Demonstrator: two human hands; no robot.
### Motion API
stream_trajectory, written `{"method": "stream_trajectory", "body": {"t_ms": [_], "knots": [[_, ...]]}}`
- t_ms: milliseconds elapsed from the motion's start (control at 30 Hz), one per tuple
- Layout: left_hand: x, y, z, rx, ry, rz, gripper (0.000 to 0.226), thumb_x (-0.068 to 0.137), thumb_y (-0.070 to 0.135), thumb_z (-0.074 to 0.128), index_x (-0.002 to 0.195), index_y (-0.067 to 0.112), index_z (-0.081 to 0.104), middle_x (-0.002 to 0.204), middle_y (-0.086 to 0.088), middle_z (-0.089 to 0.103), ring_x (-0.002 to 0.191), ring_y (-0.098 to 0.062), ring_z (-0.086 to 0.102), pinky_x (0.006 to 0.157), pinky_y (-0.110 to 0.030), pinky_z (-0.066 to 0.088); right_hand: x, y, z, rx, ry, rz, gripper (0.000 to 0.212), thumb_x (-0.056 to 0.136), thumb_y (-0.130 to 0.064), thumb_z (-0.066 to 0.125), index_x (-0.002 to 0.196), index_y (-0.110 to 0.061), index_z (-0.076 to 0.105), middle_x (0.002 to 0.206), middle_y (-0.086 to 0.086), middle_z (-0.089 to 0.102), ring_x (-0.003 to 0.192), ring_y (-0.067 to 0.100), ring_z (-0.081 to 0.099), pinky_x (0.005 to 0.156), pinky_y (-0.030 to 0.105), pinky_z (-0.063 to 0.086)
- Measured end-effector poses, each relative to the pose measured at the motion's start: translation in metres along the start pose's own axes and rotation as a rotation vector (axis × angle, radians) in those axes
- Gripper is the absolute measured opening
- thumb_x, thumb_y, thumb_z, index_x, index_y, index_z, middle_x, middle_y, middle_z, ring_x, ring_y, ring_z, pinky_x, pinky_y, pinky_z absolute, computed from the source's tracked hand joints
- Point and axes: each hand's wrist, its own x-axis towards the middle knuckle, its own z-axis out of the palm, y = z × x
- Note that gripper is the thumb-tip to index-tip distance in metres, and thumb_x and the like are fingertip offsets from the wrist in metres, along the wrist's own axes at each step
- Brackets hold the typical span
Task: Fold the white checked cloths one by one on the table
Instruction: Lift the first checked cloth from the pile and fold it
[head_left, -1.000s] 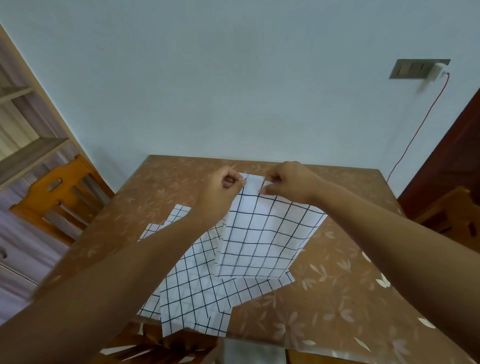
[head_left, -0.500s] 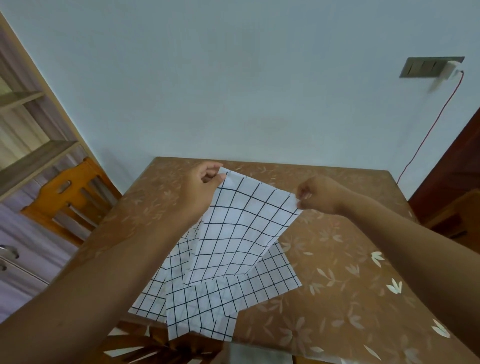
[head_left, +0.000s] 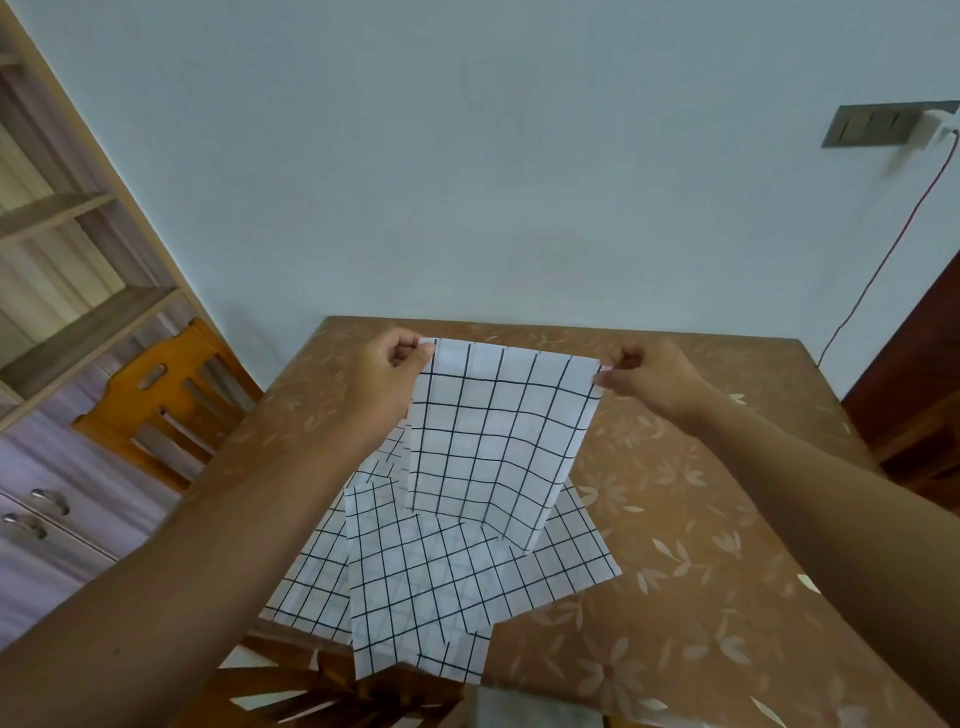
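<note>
My left hand (head_left: 382, 371) and right hand (head_left: 647, 376) each pinch a top corner of a checked cloth (head_left: 493, 441), fingers curled, holding it above more cloths (head_left: 441, 587) on the table (head_left: 701, 519).

Holds one white checked cloth (head_left: 493, 441) up by its two top corners, left hand (head_left: 384, 376) pinching one, right hand (head_left: 652, 376) the other. Hangs over more checked cloths (head_left: 431, 597) lying overlapped on the brown flowered counter (head_left: 727, 519). Off to the left, an orange wooden chair (head_left: 156, 410) and shelves (head_left: 78, 322).
</note>
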Motion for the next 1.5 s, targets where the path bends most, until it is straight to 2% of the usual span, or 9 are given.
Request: {"method": "stream_trajectory", "body": {"t_ms": [133, 300, 600, 733, 833, 1067, 1200, 1300, 1500], "knots": [[0.0, -0.004, -0.004, 0.019, 0.013, -0.011, 0.022, 0.103, 0.024, 0.06, 0.107, 0.004, 0.069, 0.073, 0.003, 0.055, 0.056, -0.005, 0.044, 0.044, -0.004, 0.035, 0.001, -0.005, 0.001, 0.166, 0.048, 0.013, 0.012, 0.085, -0.002, 0.076, 0.09, -0.007, 0.067, 0.076, 0.011, 0.063, 0.076, 0.025, 0.065, 0.088, 0.05, 0.06], [-0.001, -0.005, -0.011, 0.012, 0.004, -0.033, 0.025, 0.104, 0.03, 0.058, 0.109, 0.007, 0.067, 0.083, -0.002, 0.059, 0.061, -0.006, 0.046, 0.047, -0.002, 0.035, -0.001, -0.015, 0.003, 0.3, 0.096, 0.008, 0.02, 0.086, 0.001, 0.074, 0.103, -0.008, 0.068, 0.078, 0.012, 0.063, 0.08, 0.026, 0.067, 0.092, 0.055, 0.059], [0.002, -0.012, -0.016, 0.009, 0.047, -0.085, 0.021, 0.105, 0.037, 0.054, 0.104, 0.019, 0.066, 0.086, 0.004, 0.063, 0.069, -0.01, 0.056, 0.054, -0.002, 0.039, -0.008, -0.041, 0.011, 0.502, 0.137, -0.006, 0.006, 0.092, -0.007, 0.072, 0.086, -0.007, 0.069, 0.08, 0.014, 0.064, 0.079, 0.022, 0.067, 0.089, 0.043, 0.06], [0.006, -0.009, -0.017, 0.116, 0.07, -0.03, 0.032, 0.092, 0.067, 0.053, 0.118, 0.049, 0.056, 0.123, 0.019, 0.059, 0.115, -0.01, 0.06, 0.101, -0.038, 0.051, -0.012, -0.058, 0.016, 0.417, 0.145, -0.096, 0.006, 0.092, -0.012, 0.073, 0.089, -0.007, 0.07, 0.072, 0.005, 0.063, 0.07, 0.015, 0.059, 0.074, 0.034, 0.052], [-0.001, 0.021, -0.016, 0.283, -0.061, 0.14, 0.054, 0.097, 0.056, 0.058, 0.145, 0.036, 0.045, 0.142, 0.013, 0.046, 0.134, -0.01, 0.043, 0.114, -0.039, 0.036, -0.019, -0.075, 0.023, 0.295, 0.09, -0.18, 0.009, 0.092, -0.015, 0.072, 0.091, -0.006, 0.07, 0.07, 0.004, 0.066, 0.065, 0.009, 0.057, 0.067, 0.027, 0.047], [0.003, 0.06, 0.013, 0.509, -0.461, 0.378, 0.051, 0.094, 0.052, 0.066, 0.138, 0.03, 0.054, 0.116, 0.015, 0.062, 0.101, -0.002, 0.056, 0.073, -0.004, 0.036, -0.03, -0.095, 0.03, 0.146, 0.012, -0.298, 0.008, 0.093, -0.022, 0.071, 0.087, -0.016, 0.069, 0.085, 0.026, 0.069, 0.067, 0.021, 0.055, 0.066, 0.036, 0.044], [-0.002, 0.056, 0.021, 0.467, -0.42, 0.457, 0.012, 0.104, 0.041, 0.053, 0.096, 0.035, 0.058, 0.069, 0.014, 0.052, 0.068, 0.0, 0.05, 0.06, -0.026, 0.032, -0.034, -0.094, 0.023, 0.174, 0.027, -0.306, 0.009, 0.091, -0.024, 0.071, 0.088, -0.016, 0.069, 0.084, 0.023, 0.069, 0.069, 0.032, 0.057, 0.068, 0.042, 0.048], [-0.007, 0.058, 0.021, 0.435, -0.348, 0.41, 0.026, 0.106, 0.036, 0.051, 0.086, 0.019, 0.054, 0.062, 0.009, 0.048, 0.06, -0.002, 0.046, 0.058, -0.03, 0.029, -0.037, -0.087, 0.018, 0.177, -0.025, -0.278, 0.017, 0.093, -0.026, 0.073, 0.084, -0.015, 0.064, 0.066, 0.007, 0.06, 0.059, 0.025, 0.048, 0.061, 0.034, 0.044], [-0.014, 0.075, -0.005, 0.67, -0.281, 0.465, 0.034, 0.109, 0.041, 0.039, 0.106, 0.012, 0.056, 0.063, 0.006, 0.044, 0.049, 0.0, 0.045, 0.059, 0.0, 0.034, -0.043, -0.072, 0.023, 0.191, -0.118, -0.18, 0.024, 0.096, -0.028, 0.07, 0.092, -0.004, 0.069, 0.09, 0.026, 0.071, 0.076, 0.023, 0.064, 0.083, 0.052, 0.056]]}}
